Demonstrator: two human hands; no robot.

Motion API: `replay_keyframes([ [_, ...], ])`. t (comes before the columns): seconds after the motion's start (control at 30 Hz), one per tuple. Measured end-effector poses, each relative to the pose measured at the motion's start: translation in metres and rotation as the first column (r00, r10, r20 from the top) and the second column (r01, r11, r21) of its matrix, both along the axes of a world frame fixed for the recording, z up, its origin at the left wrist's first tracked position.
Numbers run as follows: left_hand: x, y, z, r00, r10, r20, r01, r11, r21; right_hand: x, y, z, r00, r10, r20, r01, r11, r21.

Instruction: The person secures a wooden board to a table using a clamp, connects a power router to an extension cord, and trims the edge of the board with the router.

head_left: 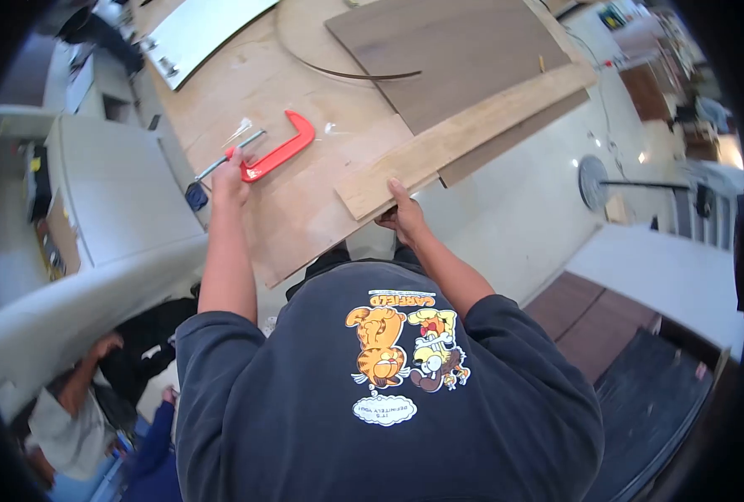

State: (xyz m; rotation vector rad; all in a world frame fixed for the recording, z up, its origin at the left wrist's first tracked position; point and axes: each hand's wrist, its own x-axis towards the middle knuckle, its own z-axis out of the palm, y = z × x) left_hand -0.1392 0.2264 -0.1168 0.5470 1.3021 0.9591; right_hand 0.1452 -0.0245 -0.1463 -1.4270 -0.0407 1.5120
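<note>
My left hand [230, 177] is closed around a red C-clamp [284, 157], near where its steel screw passes through the frame. The clamp is held over the plywood table [305, 213], its jaw facing away from me. My right hand [406, 216] grips the near end of a long light wooden board [464, 149], thumb on top and fingers curled underneath. That board runs diagonally to the far right, lying along the edge of a brown panel [464, 58]. A darker strip [514, 138] shows from under the board.
A white panel [205, 33] with metal hinges and a thin curved brown strip [347, 74] lie on the table. White cabinets [121, 184] stand at left, with people low behind me at left. Stacked panels [590, 309] are at right, and a floor fan [594, 182] stands beyond.
</note>
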Motion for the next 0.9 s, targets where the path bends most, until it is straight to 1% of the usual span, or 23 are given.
replay_keyframes([
  [0.07,-0.018,0.016,-0.008,0.98,-0.173,-0.095,0.169,0.984,-0.046,-0.002,0.0,0.003,0.999,-0.028,0.018,0.028,1.0,-0.003],
  [0.1,-0.018,0.011,0.01,0.923,-0.265,-0.277,0.266,0.963,-0.035,-0.004,-0.001,0.001,0.999,-0.041,0.021,0.041,0.999,-0.012],
  [0.13,-0.016,0.002,0.045,0.827,-0.338,-0.45,0.363,0.931,-0.032,-0.004,-0.001,-0.001,0.998,-0.052,0.024,0.053,0.998,-0.019],
  [0.17,-0.012,-0.008,0.067,0.698,-0.382,-0.606,0.456,0.889,-0.035,-0.004,-0.001,-0.003,0.998,-0.063,0.029,0.064,0.998,-0.021],
  [0.2,-0.005,-0.021,0.071,0.624,-0.362,-0.692,0.573,0.814,0.091,-0.002,0.0,-0.003,0.997,-0.065,0.037,0.065,0.998,-0.023],
  [0.23,0.005,-0.037,0.075,0.557,-0.314,-0.769,0.677,0.708,0.202,-0.002,-0.001,-0.004,0.997,-0.061,0.043,0.062,0.998,-0.025],
  [0.27,0.016,-0.051,0.079,0.5,-0.237,-0.833,0.765,0.572,0.296,-0.003,-0.002,-0.004,0.997,-0.054,0.047,0.055,0.998,-0.023],
  [0.33,0.045,-0.083,0.058,0.463,-0.374,-0.804,0.86,0.409,0.305,-0.004,0.0,-0.001,0.997,-0.067,0.048,0.068,0.997,-0.026],
  [0.4,0.078,-0.1,0.032,0.304,-0.567,-0.766,0.909,0.412,0.056,-0.004,-0.001,-0.002,0.996,-0.072,0.057,0.074,0.996,-0.042],
  [0.5,0.113,-0.113,0.059,0.108,-0.501,-0.859,0.919,0.38,-0.105,-0.007,-0.001,0.003,0.993,-0.108,0.045,0.11,0.993,-0.044],
  [0.6,0.117,-0.111,0.047,0.061,-0.443,-0.894,0.925,0.361,-0.116,-0.009,-0.001,0.015,0.994,-0.1,0.036,0.101,0.994,-0.042],
  [0.7,0.117,-0.106,0.034,0.061,-0.487,-0.871,0.932,0.34,-0.124,-0.027,-0.003,0.031,0.971,-0.231,-0.057,0.228,0.972,-0.06],
  [0.8,0.12,-0.102,0.036,0.03,-0.588,-0.808,0.912,0.347,-0.219,-0.054,-0.013,0.024,0.944,-0.24,-0.226,0.231,0.971,-0.066],
  [0.9,0.121,-0.101,0.037,0.015,-0.593,-0.805,0.904,0.352,-0.242,-0.077,-0.018,0.019,0.967,-0.078,-0.242,0.066,0.996,-0.06],
])
